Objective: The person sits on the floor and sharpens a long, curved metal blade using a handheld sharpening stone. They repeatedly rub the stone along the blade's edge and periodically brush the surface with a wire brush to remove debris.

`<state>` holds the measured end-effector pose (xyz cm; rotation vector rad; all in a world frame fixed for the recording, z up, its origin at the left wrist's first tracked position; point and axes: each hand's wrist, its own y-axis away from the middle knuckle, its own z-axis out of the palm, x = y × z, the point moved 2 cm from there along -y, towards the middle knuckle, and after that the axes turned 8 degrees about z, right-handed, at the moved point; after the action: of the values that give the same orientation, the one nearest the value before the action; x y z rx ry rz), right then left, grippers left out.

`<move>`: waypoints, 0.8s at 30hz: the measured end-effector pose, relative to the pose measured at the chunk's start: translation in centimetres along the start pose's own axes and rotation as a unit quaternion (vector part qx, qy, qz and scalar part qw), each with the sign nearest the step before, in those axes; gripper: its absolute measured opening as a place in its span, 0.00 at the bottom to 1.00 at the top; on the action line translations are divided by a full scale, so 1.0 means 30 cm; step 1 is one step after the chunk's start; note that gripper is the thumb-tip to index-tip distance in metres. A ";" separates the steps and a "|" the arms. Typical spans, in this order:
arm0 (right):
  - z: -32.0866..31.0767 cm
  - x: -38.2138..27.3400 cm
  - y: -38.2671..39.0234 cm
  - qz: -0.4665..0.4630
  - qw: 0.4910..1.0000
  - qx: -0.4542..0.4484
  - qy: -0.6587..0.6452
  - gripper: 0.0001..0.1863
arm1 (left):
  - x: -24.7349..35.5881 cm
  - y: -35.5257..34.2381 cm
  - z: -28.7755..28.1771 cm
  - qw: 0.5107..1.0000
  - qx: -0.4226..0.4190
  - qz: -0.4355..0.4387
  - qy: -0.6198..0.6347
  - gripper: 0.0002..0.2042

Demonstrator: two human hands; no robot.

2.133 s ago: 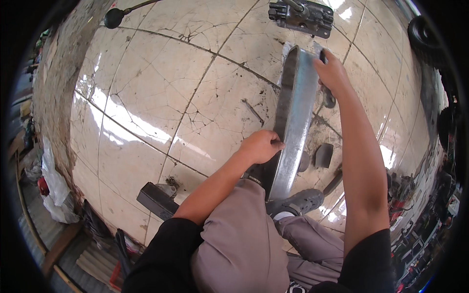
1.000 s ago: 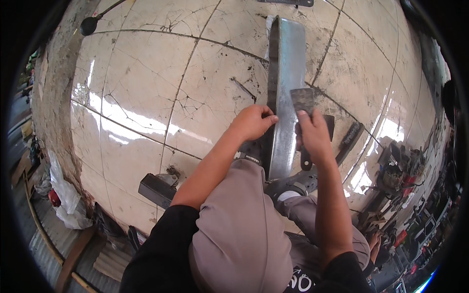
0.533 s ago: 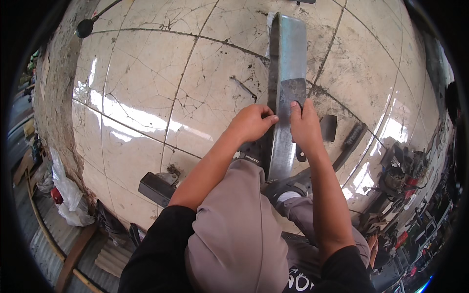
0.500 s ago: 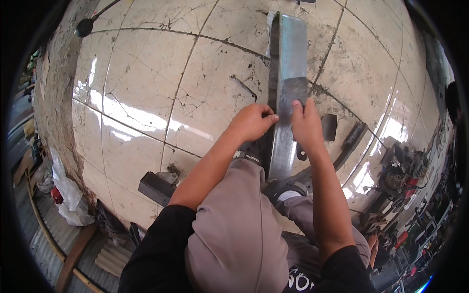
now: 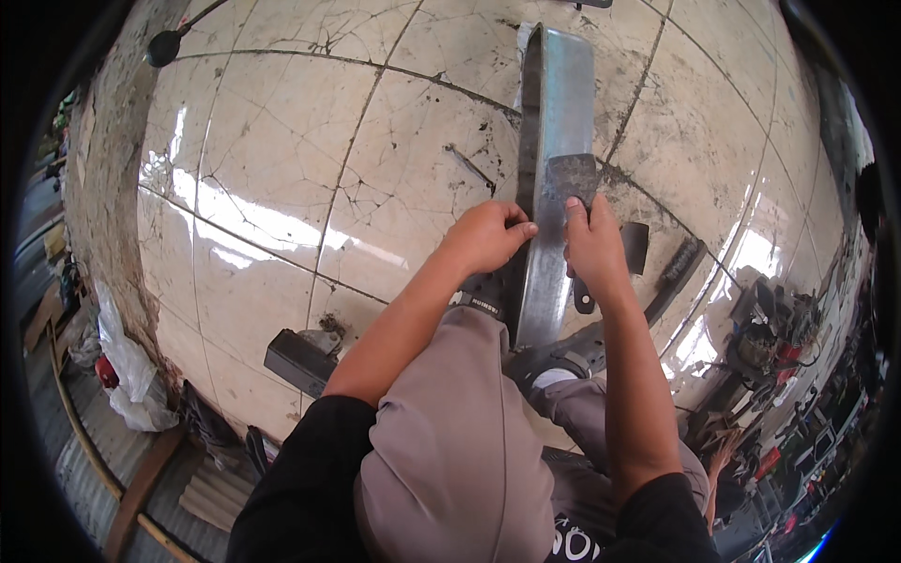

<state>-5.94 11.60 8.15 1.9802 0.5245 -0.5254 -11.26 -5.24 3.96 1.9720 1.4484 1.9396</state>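
A long, bent flat bar of bare metal (image 5: 568, 103) stretches away from me, its far end curving over into a loop. My right hand (image 5: 594, 242) is closed around a scraper (image 5: 573, 176) with a wide grey blade. The blade lies over the bar's upper face, and the black handle end with a hole pokes out below my fist. At the bar's left edge my left hand (image 5: 493, 235) is closed, thumb and fingers pinched at the rim; the fingertips are partly hidden. The near end of the bar rests by my shoe (image 5: 558, 368).
Right of my right hand are a dark curved plate (image 5: 635, 248) and a dark bar (image 5: 678, 272). A black box-shaped piece (image 5: 298, 362) lies left of my knee. A thin rod (image 5: 471, 167) is on the cracked tiles (image 5: 272, 122). Clutter (image 5: 774, 328) fills the right side.
The scraper's blade has shifted slightly toward me and turned on the bar, with my right hand moving a little right and down. My left hand has barely moved.
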 end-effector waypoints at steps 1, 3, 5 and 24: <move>0.000 -0.002 0.006 -0.009 1.000 0.000 0.001 0.16 | 0.002 0.002 -0.001 1.000 -0.007 0.000 0.002 0.17; -0.008 0.015 0.004 -0.035 0.999 0.036 0.005 0.16 | -0.007 0.009 0.007 1.000 0.012 0.012 0.003 0.17; -0.016 0.048 -0.006 -0.072 0.992 0.103 0.016 0.16 | 0.002 0.008 0.008 1.000 0.023 0.020 0.003 0.17; 0.022 0.022 -0.001 -0.100 0.986 0.077 0.112 0.15 | 0.002 0.007 0.002 1.000 -0.003 -0.008 -0.001 0.17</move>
<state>-5.50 11.11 7.47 2.1614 0.8512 -0.4810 -11.11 -5.28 4.11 1.9525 1.4511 1.9316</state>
